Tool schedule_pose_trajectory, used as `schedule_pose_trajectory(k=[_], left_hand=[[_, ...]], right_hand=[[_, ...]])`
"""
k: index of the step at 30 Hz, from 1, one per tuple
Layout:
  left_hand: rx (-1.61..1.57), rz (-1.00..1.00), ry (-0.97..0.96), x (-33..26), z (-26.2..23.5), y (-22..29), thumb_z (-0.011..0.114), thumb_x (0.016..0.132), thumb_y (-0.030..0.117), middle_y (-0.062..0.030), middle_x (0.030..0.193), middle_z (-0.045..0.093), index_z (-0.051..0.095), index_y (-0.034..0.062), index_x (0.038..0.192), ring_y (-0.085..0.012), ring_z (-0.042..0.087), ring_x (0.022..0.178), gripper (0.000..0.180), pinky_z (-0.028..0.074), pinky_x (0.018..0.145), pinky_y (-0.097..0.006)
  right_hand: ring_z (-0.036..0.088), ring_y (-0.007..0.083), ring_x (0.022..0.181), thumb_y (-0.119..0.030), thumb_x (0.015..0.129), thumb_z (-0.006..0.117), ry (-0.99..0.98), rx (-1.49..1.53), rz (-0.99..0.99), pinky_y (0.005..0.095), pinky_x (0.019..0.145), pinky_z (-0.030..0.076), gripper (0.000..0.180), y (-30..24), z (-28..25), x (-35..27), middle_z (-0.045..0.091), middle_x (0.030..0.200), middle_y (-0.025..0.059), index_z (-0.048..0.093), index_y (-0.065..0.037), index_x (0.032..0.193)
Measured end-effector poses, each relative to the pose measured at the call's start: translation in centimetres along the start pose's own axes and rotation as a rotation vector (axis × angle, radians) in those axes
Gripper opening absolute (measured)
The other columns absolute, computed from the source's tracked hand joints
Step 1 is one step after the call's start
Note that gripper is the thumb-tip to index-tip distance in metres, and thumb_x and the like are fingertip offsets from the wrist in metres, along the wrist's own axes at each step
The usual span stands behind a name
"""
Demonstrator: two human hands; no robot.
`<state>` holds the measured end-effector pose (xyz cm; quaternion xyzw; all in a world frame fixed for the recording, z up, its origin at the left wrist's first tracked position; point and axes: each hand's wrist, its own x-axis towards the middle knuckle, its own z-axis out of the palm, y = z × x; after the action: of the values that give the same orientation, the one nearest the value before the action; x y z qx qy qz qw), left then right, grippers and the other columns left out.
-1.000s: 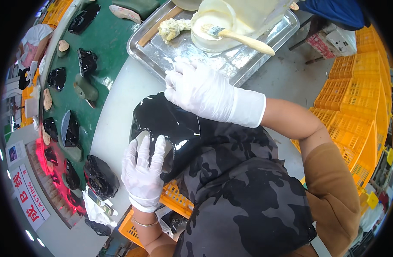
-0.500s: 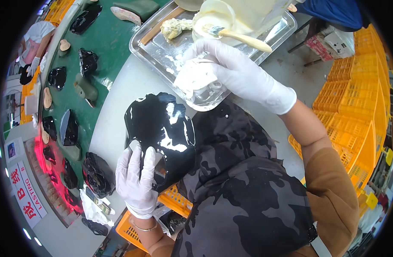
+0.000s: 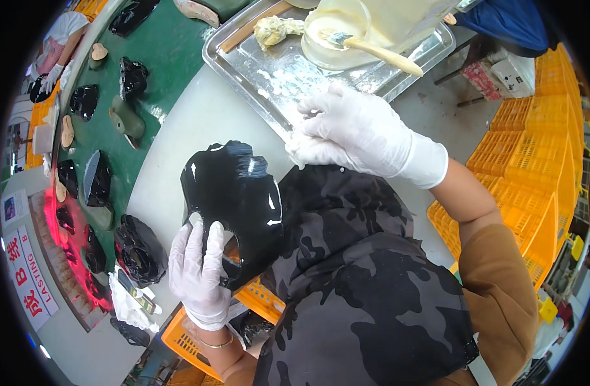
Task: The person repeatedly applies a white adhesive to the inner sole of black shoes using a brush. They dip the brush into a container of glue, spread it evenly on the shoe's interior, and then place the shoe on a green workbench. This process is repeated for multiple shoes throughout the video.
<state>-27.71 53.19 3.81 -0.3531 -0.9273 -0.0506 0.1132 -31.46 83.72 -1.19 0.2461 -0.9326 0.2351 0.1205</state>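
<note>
A glossy black shoe upper (image 3: 234, 190) lies on the pale table edge, near my lap. My left hand (image 3: 201, 273), in a white glove, grips its near left part, fingers on top beside an opening; the thumb is hidden. A streaky wet smear shows at its far end. My right hand (image 3: 362, 132), also gloved, hovers right of the upper, by the near corner of the metal tray (image 3: 234, 74). Its fingers are closed round a crumpled white wad (image 3: 301, 148) smeared with white paste, mostly covered by the hand.
On the tray stand a tub (image 3: 320, 55) of creamy paste, a wooden-handled brush (image 3: 385, 56) across it, and a paste-caked lump (image 3: 275, 31). Black uppers and green shoe lasts (image 3: 124, 119) line the green belt (image 3: 160, 64). Yellow crates (image 3: 526, 167) stand right; a co-worker (image 3: 57, 55) is far left.
My right hand has moved from over the tray toward my lap, its fingers closing over the white wad. White patches on the upper have given way to a thin smear. The view has shifted slightly.
</note>
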Motion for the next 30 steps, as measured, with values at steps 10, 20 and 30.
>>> schedule_pose_trajectory(k=[10,20,30], left_hand=[[-0.075,0.052,-0.006,0.6,1.1,0.9,0.057,0.059,0.001,-0.0138,0.109,0.062,0.066,0.0117,0.11,-0.0343,0.058,0.097,0.053,0.048,0.084,-0.04],[-0.057,0.152,-0.081,1.9,2.7,2.4,0.057,0.067,0.004,-0.0124,0.108,0.062,0.064,0.0151,0.112,-0.0346,0.058,0.094,0.046,0.049,0.08,-0.043],[-0.014,0.139,-0.106,1.6,2.7,2.6,0.057,0.07,0.006,-0.0117,0.109,0.062,0.064,0.0162,0.113,-0.0346,0.058,0.094,0.045,0.049,0.081,-0.043]], right_hand=[[0.058,0.0242,0.078,-0.02,0.078,0.065,0.234,0.245,0.111,0.0355,0.071,0.048,0.016,0.4,1.3,0.0,0.058,0.08,0.0051,0.062,-0.016,0.094],[0.06,0.0227,0.085,-0.015,0.077,0.063,0.131,0.141,-0.042,0.0336,0.073,0.049,0.024,-0.6,1.5,1.7,0.062,0.086,0.0048,0.059,-0.012,0.101],[0.055,0.0242,0.077,-0.012,0.072,0.06,-0.085,0.162,-0.245,0.0336,0.063,0.048,0.023,-0.4,1.0,-0.3,0.058,0.09,0.0022,0.059,-0.009,0.094]])
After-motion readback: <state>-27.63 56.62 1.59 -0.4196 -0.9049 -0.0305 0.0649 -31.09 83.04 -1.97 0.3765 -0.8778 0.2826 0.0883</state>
